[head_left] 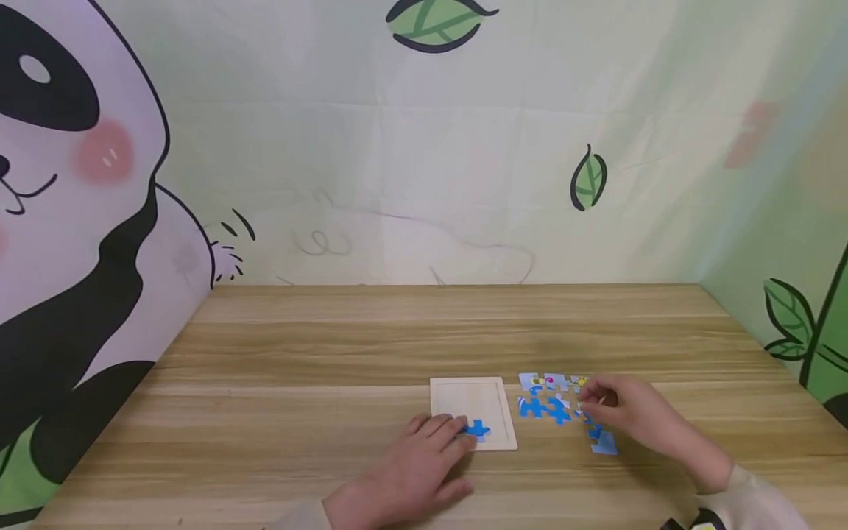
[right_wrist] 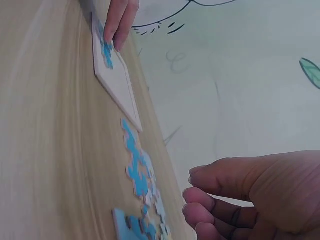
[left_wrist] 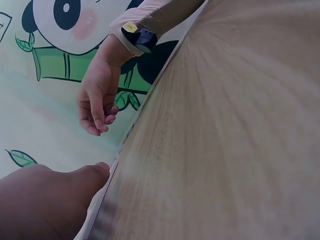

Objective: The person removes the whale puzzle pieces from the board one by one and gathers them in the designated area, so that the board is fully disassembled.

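Note:
My left hand [head_left: 417,471] rests over the near left part of a pale wooden puzzle tray [head_left: 464,395], fingers extended. Its fingertips touch or lie just beside a blue jigsaw piece [head_left: 478,430] in the tray's near side; part of that piece is covered. To the tray's right lies a group of loose blue jigsaw pieces [head_left: 558,412], some with yellow and pink print. Over their right end hovers my right hand [head_left: 642,412]. In the right wrist view, the thumb [right_wrist: 215,177] and loosely bent fingers stand apart with nothing visible between them.
The wood-grain table [head_left: 298,346] extends around the tray. A printed cloth backdrop [head_left: 450,162] with a panda and leaves rises behind the table and along its sides. A dark watch-like band [left_wrist: 140,36] is on the right wrist.

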The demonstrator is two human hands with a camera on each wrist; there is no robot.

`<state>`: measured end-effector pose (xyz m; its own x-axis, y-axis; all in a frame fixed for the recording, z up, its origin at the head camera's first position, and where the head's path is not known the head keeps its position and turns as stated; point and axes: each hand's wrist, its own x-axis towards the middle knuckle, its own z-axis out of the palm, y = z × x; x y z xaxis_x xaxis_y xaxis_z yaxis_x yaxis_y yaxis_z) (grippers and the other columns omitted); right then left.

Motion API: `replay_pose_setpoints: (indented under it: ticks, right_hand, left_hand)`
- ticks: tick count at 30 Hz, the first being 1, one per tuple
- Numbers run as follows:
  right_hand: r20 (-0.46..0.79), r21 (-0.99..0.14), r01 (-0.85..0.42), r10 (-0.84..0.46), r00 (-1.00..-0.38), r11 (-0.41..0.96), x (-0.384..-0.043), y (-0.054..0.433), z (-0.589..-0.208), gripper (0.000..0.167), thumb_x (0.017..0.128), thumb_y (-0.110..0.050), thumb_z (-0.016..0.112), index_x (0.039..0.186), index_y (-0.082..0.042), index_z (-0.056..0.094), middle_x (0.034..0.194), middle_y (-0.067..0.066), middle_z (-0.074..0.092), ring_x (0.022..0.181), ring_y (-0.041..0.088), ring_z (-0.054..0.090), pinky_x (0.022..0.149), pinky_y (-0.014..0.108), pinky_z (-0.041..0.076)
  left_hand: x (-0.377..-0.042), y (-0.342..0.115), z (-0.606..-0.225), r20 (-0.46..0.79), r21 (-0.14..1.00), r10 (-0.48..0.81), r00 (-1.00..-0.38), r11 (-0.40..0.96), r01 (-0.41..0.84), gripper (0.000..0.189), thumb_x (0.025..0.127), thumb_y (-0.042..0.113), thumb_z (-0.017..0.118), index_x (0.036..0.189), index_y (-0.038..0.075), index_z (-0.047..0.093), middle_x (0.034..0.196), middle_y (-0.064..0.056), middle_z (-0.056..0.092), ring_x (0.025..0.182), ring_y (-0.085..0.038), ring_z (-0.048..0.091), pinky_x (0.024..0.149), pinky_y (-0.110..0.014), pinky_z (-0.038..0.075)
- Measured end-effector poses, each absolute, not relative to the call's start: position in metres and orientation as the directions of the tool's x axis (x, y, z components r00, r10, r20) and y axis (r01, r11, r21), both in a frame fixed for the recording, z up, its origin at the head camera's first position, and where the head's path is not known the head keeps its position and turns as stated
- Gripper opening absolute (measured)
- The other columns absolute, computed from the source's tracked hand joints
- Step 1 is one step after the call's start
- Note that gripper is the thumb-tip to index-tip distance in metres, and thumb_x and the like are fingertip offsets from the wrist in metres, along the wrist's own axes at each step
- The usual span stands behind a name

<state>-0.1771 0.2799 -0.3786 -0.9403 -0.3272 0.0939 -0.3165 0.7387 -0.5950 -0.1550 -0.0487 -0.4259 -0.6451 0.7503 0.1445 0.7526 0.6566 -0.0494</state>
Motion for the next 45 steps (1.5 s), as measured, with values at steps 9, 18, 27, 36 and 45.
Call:
replay_pose_setpoints:
  ticks: [9, 18, 27, 36, 45]
  right_hand:
    - [0.109, -0.638, -0.333, -0.347, -0.932, 0.695, -0.182, 0.256, -0.37, 0.011, 0.089, -0.012, 0.065, 0.096, -0.004, 0.066, 0.084, 0.002, 0.064, 0.066, 0.002, 0.051, 0.056, 0.02, 0.045]
    - [0.14, -0.657, -0.392, -0.407, -0.903, 0.644, -0.188, 0.234, -0.373, 0.01, 0.089, -0.008, 0.065, 0.096, -0.001, 0.066, 0.086, 0.004, 0.065, 0.071, 0.002, 0.053, 0.057, 0.019, 0.047]
    - [0.168, -0.648, -0.444, -0.453, -0.875, 0.618, -0.191, 0.211, -0.38, 0.007, 0.087, -0.005, 0.065, 0.093, -0.002, 0.066, 0.083, 0.002, 0.067, 0.074, 0.003, 0.054, 0.062, 0.019, 0.048]
    - [0.157, -0.616, -0.474, -0.492, -0.857, 0.629, -0.194, 0.194, -0.387, 0.01, 0.086, -0.009, 0.067, 0.096, -0.005, 0.068, 0.085, -0.002, 0.067, 0.073, 0.0, 0.055, 0.065, 0.018, 0.048]
    - [0.098, -0.621, -0.459, -0.518, -0.85, 0.635, -0.197, 0.182, -0.394, 0.014, 0.084, -0.009, 0.068, 0.097, -0.005, 0.068, 0.084, -0.002, 0.065, 0.071, 0.0, 0.052, 0.066, 0.018, 0.047]
  left_hand:
    - [-0.158, -0.053, -0.42, 0.118, -0.025, 0.747, -0.654, 0.661, 0.75, 0.052, 0.097, 0.055, 0.042, 0.136, 0.022, 0.051, 0.146, -0.003, 0.047, 0.133, -0.021, 0.044, 0.11, -0.045, 0.037]
    - [-0.16, -0.058, -0.422, 0.151, -0.07, 0.764, -0.627, 0.641, 0.764, 0.05, 0.096, 0.056, 0.043, 0.133, 0.024, 0.052, 0.142, -0.004, 0.05, 0.129, -0.021, 0.047, 0.109, -0.045, 0.039]
    - [-0.158, -0.062, -0.421, 0.15, -0.103, 0.764, -0.628, 0.643, 0.759, 0.047, 0.097, 0.054, 0.044, 0.131, 0.023, 0.056, 0.137, -0.001, 0.055, 0.125, -0.018, 0.049, 0.108, -0.042, 0.039]
    - [-0.159, -0.063, -0.423, 0.201, -0.143, 0.779, -0.595, 0.624, 0.768, 0.046, 0.096, 0.054, 0.045, 0.128, 0.023, 0.058, 0.132, 0.001, 0.058, 0.121, -0.016, 0.052, 0.106, -0.038, 0.041]
    - [-0.158, -0.065, -0.426, 0.252, -0.145, 0.793, -0.555, 0.598, 0.788, 0.043, 0.096, 0.051, 0.048, 0.125, 0.022, 0.06, 0.129, 0.0, 0.059, 0.119, -0.016, 0.054, 0.102, -0.037, 0.043]
